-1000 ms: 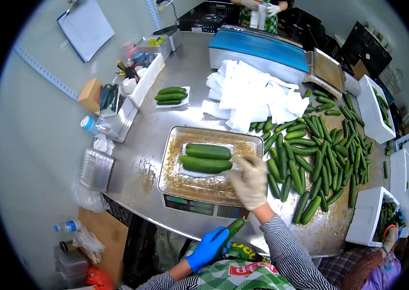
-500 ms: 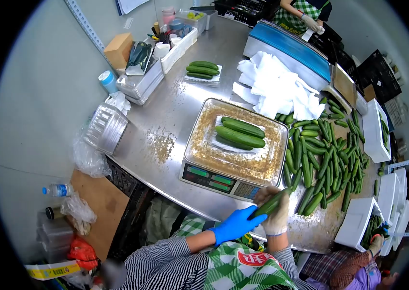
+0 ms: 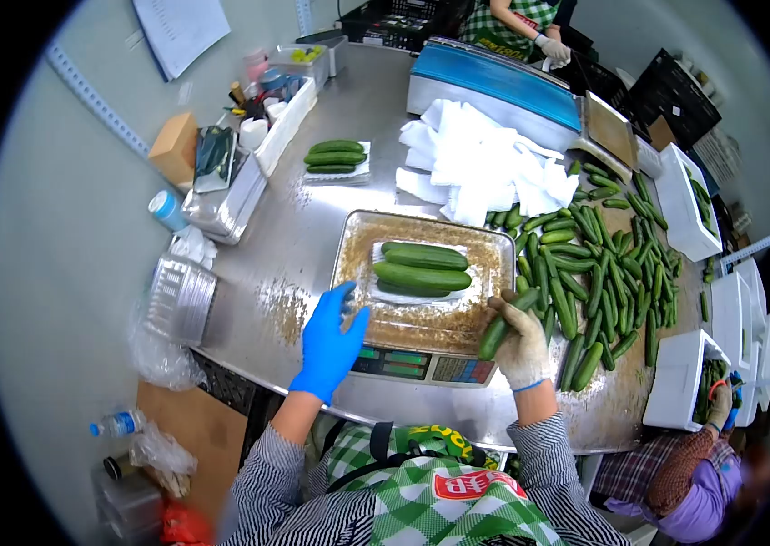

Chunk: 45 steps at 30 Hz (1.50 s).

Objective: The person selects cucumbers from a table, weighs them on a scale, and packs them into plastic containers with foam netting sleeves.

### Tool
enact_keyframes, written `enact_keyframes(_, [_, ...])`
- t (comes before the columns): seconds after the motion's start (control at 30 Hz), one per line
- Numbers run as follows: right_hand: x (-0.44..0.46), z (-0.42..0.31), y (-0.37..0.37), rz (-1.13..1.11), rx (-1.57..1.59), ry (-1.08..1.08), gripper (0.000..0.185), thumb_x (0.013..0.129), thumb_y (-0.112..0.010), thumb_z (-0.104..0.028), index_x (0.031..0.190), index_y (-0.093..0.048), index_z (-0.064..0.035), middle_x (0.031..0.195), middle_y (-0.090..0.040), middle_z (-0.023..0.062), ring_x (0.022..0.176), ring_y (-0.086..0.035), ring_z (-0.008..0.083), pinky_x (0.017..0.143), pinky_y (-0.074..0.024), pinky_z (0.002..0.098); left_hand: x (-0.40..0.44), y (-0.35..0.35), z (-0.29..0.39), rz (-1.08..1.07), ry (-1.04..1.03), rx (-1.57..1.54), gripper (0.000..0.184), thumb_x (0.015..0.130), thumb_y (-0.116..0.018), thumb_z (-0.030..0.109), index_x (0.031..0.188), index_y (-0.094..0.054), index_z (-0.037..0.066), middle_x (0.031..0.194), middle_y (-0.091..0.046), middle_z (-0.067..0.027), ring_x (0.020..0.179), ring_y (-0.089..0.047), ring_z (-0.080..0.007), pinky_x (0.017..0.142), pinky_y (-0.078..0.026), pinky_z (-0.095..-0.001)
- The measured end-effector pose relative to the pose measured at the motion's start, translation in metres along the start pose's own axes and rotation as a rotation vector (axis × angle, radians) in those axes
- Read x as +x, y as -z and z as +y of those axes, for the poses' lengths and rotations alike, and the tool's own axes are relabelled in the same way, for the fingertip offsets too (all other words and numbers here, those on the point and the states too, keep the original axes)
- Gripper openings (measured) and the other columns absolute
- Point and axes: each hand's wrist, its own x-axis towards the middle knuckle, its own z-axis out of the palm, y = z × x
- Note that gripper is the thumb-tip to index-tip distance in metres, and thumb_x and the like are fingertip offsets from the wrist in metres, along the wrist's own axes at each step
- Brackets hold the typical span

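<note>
My left hand [image 3: 330, 344], in a blue glove, is at the front left corner of the scale's metal tray [image 3: 348, 241], fingers apart and holding nothing. In a pale knit glove, my right hand [image 3: 521, 344] grips a single cucumber [image 3: 496, 335] beside the tray's front right corner. On the tray, several cucumbers [image 3: 421, 276] lie stacked on a white pad [image 3: 457, 293]. The scale's display and keys [image 3: 403, 364] face me. To the right spreads a large pile of loose cucumbers [image 3: 598, 273].
Behind the tray are white cloths [image 3: 485, 164] and a blue-topped box [image 3: 494, 82]. Cucumbers on a pad [image 3: 337, 164] lie at back left, clear boxes [image 3: 182, 300] at left. White foam boxes [image 3: 676, 382] stand right, near a co-worker [image 3: 676, 473]. Another person [image 3: 512, 27] stands behind.
The cucumber has passed from my left hand to my right hand. My left hand has moved forward and left, empty, while my right hand carries the cucumber near the tray.
</note>
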Motion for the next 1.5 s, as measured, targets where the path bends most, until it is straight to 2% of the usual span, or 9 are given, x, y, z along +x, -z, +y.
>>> enact_keyframes(0.13, [-0.004, -0.001, -0.021, -0.042, -0.286, 0.010, 0.051, 0.098, -0.058, -0.038, 0.138, -0.044, -0.0119, 0.097, -0.063, 0.0099, 0.069, -0.061, 0.0144, 0.050, -0.0502, 0.0239, 0.045, -0.028, -0.010, -0.078, -0.411, 0.552, 0.066, 0.082, -0.074, 0.029, 0.139, -0.047, 0.008, 0.127, -0.052, -0.0145, 0.118, -0.047, -0.0343, 0.099, -0.038, -0.0466])
enact_keyframes(0.23, [0.001, -0.006, -0.015, -0.058, -0.094, -0.149, 0.047, 0.104, -0.043, -0.038, 0.139, -0.043, -0.0060, 0.104, -0.064, 0.0134, 0.081, -0.064, 0.0189, 0.067, -0.0556, 0.0294, 0.065, -0.037, -0.022, -0.176, -0.433, 0.685, 0.066, 0.080, -0.075, 0.028, 0.137, -0.050, 0.008, 0.117, -0.055, -0.0130, 0.111, -0.050, -0.0322, 0.094, -0.038, -0.0458])
enact_keyframes(0.3, [0.000, -0.010, -0.011, -0.147, -0.139, -0.114, 0.047, 0.097, -0.055, -0.025, 0.135, -0.042, 0.0005, 0.116, -0.061, 0.0177, 0.095, -0.064, 0.0249, 0.083, -0.0567, 0.0367, 0.071, -0.037, -0.025, -0.154, -0.508, 0.677, 0.057, 0.076, -0.077, 0.023, 0.128, -0.057, 0.008, 0.108, -0.056, -0.0112, 0.105, -0.050, -0.0304, 0.091, -0.038, -0.0450])
enact_keyframes(0.37, [0.000, -0.010, -0.006, -0.209, -0.119, -0.102, 0.067, 0.091, -0.064, -0.022, 0.144, -0.031, 0.0036, 0.121, -0.057, 0.0193, 0.097, -0.063, 0.0236, 0.087, -0.0534, 0.0347, 0.075, -0.030, -0.023, -0.175, -0.533, 0.663, 0.052, 0.073, -0.078, 0.017, 0.121, -0.061, 0.007, 0.108, -0.057, -0.0108, 0.104, -0.050, -0.0312, 0.092, -0.039, -0.0446])
enact_keyframes(0.53, [0.001, -0.007, -0.007, -0.119, -0.219, -0.047, 0.071, 0.083, -0.074, -0.016, 0.139, -0.036, 0.0039, 0.119, -0.058, 0.0154, 0.098, -0.060, 0.0210, 0.090, -0.0514, 0.0321, 0.077, -0.017, -0.031, -0.116, -0.694, 0.525, 0.048, 0.065, -0.078, 0.011, 0.111, -0.066, 0.007, 0.100, -0.060, -0.0101, 0.097, -0.052, -0.0316, 0.090, -0.040, -0.0440])
enact_keyframes(0.77, [0.000, 0.022, -0.037, 0.074, -0.163, -0.073, 0.058, 0.083, -0.077, -0.022, 0.128, -0.046, 0.0009, 0.110, -0.059, 0.0082, 0.094, -0.058, 0.0172, 0.081, -0.0506, 0.0332, 0.027, 0.027, -0.059, -0.012, -0.349, 0.232, 0.043, 0.068, -0.073, 0.003, 0.111, -0.066, 0.004, 0.100, -0.060, -0.0116, 0.099, -0.054, -0.0302, 0.092, -0.042, -0.0423])
enact_keyframes(0.97, [0.015, 0.049, -0.065, 0.091, -0.093, -0.095, 0.037, 0.093, -0.064, -0.011, 0.124, -0.047, -0.0003, 0.111, -0.059, 0.0106, 0.094, -0.062, 0.0226, 0.075, -0.0545, 0.0370, -0.026, 0.042, -0.079, 0.121, -0.146, 0.136, 0.041, 0.068, -0.069, -0.003, 0.109, -0.066, 0.001, 0.104, -0.060, -0.0130, 0.100, -0.055, -0.0313, 0.090, -0.045, -0.0404])
enact_keyframes(1.17, [0.011, 0.050, -0.080, 0.104, -0.156, -0.212, 0.035, 0.096, -0.057, -0.011, 0.126, -0.046, 0.0035, 0.110, -0.062, 0.0164, 0.090, -0.064, 0.0269, 0.074, -0.0572, 0.0400, -0.058, 0.041, -0.085, 0.071, -0.123, 0.087, 0.045, 0.066, -0.073, 0.000, 0.110, -0.067, 0.002, 0.103, -0.059, -0.0126, 0.100, -0.054, -0.0320, 0.091, -0.045, -0.0409])
enact_keyframes(1.5, [-0.038, 0.024, -0.041, -0.076, -0.617, -0.255, 0.057, 0.095, -0.059, -0.036, 0.132, -0.049, 0.0059, 0.120, -0.063, 0.0193, 0.096, -0.064, 0.0250, 0.082, -0.0553, 0.0363, -0.088, -0.012, -0.044, -0.257, -0.327, 0.054, 0.043, 0.074, -0.073, 0.017, 0.116, -0.065, 0.008, 0.105, -0.063, -0.0119, 0.098, -0.057, -0.0333, 0.089, -0.045, -0.0425])
